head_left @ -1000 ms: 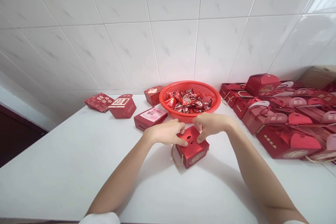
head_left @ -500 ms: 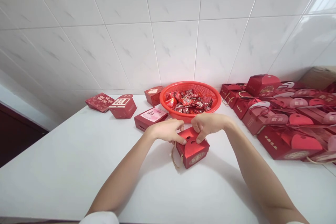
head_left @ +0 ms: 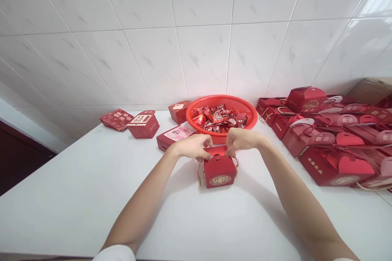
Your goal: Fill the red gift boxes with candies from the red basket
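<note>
A small red gift box with a gold emblem on its front stands on the white table, its rounded front flap raised. Twisted cord handles hang at both its sides. My left hand grips the box's upper left edge, thumb by the flap. At the upper right edge, my right hand pinches the box with its fingers bent. The fingertips behind the flap are partly hidden. Just behind the hands stands a red plastic basket of wrapped candies.
Many red gift boxes crowd the table's right side. To the left lie a flat box with a pink label, a box with a cream panel, a patterned box and another small box. A tiled wall rises behind.
The gift box has turned so its emblem faces me, and its front flap now stands up. My right hand has shifted slightly left and up along its top.
</note>
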Demonstrator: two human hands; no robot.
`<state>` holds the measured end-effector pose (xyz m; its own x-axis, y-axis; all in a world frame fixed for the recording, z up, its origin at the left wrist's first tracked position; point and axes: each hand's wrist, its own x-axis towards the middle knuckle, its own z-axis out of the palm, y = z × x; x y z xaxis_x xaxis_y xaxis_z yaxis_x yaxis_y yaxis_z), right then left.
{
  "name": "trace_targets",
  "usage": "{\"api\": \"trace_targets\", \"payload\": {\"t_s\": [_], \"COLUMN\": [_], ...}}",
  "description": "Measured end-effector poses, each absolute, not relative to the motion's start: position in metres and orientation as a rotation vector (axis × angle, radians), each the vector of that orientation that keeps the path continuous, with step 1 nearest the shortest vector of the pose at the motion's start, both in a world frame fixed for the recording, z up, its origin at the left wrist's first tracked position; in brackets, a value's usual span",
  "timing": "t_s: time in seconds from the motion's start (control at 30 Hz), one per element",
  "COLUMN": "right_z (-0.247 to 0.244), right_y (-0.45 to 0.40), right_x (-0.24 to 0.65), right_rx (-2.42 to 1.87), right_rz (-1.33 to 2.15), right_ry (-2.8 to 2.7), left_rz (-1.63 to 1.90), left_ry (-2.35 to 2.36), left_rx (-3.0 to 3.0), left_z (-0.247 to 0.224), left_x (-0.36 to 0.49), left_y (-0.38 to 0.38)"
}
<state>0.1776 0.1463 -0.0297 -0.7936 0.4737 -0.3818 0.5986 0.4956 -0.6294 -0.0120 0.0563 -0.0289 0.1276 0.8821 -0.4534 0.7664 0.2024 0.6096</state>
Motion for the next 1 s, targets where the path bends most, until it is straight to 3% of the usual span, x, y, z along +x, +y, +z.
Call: {"api": "trace_targets", "payload": {"t_s": [0.17, 0.37, 0.6, 0.8, 1.0], "right_z": [-0.027, -0.021, -0.001, 0.009, 0.008], "right_y": [0.145, 0.145, 0.138, 0.110, 0.091], "right_x": [0.178, 0.184, 0.200, 0.200, 0.191], "right_rx": [0.961, 0.953, 0.865, 0.877, 1.177], "right_rz": [-1.328, -1.866, -2.186, -2.087, -1.664], "right_ry": [2.572, 2.512, 2.657, 2.808, 3.067], "left_rz": [0.404, 0.732, 0.995, 1.004, 0.996], "left_ry": [1.526, 1.354, 1.009, 0.890, 0.903], "left_rx": [1.576, 1.498, 1.499, 1.562, 1.731], "left_z": [-0.026, -0.003, 0.013, 0.005, -0.005], "left_x": [-0.026, -0.035, -0.032, -0.016, -0.001], "left_y": [0.058, 0.044, 0.029, 0.026, 0.026]}}
